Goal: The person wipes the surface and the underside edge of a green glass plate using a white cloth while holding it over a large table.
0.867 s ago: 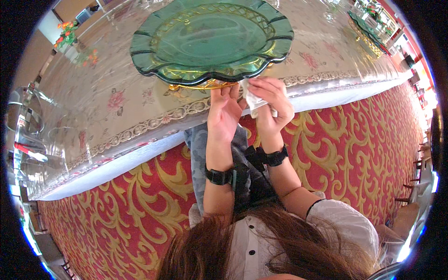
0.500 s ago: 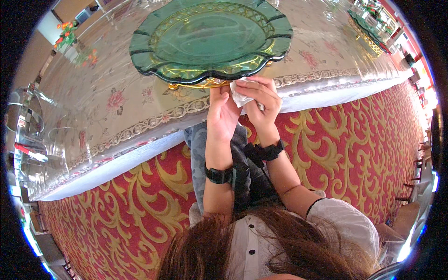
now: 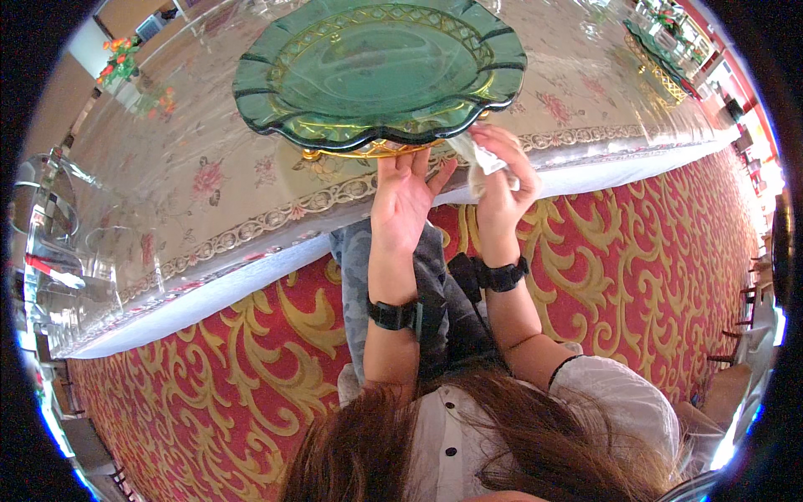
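A green glass plate with a scalloped rim stands on a gold lattice stand near the table's edge. My left hand is palm up at the stand's near side, thumb spread away. Its fingertips pass under the rim and are partly hidden, so I cannot tell whether they touch the stand. Pinched in my right hand is a crumpled white tissue, just below the plate's right front rim. Some of the tissue reaches up toward the glass.
A floral cloth under clear plastic covers the table. Another green plate on a gold stand sits at the far right. Orange flowers stand at the far left. Clear glassware crowds the left edge. Red and gold carpet lies below.
My right hand has moved right with the tissue, away from my left hand. My left hand's thumb and fingers have spread apart. The plate is nearly where it was.
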A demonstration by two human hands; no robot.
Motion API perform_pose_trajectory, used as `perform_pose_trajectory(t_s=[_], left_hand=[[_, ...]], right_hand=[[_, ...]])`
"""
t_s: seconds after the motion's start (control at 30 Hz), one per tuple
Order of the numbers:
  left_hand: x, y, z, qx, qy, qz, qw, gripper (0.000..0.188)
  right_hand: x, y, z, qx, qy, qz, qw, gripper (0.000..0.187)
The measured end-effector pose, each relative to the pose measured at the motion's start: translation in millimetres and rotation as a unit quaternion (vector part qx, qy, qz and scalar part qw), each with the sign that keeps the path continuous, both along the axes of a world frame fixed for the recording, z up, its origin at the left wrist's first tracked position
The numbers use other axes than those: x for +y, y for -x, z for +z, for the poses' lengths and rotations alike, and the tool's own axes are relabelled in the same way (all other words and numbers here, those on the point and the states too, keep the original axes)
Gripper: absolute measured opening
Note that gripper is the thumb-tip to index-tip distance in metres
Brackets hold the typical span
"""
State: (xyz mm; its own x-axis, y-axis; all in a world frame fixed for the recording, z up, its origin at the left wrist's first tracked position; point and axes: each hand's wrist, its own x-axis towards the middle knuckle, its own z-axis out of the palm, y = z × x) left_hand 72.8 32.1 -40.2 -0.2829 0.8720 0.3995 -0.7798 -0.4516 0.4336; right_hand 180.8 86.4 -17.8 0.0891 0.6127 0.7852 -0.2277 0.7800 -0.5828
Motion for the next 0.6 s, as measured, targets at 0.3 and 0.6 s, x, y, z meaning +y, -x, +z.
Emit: perform_pose_trajectory(t_s=[0.3, 0.6], left_hand=[[-6, 1, 6, 0.019, 0.032, 0.004, 0.999, 0.054], [0, 2, 1, -0.002, 0.026, -0.006, 1.000, 0.050]], right_hand=[[-5, 19, -12, -0.175, -0.100, -0.099, 0.974, 0.029], [-10, 9, 0, -0.066, -0.086, -0.126, 0.986, 0.025]])
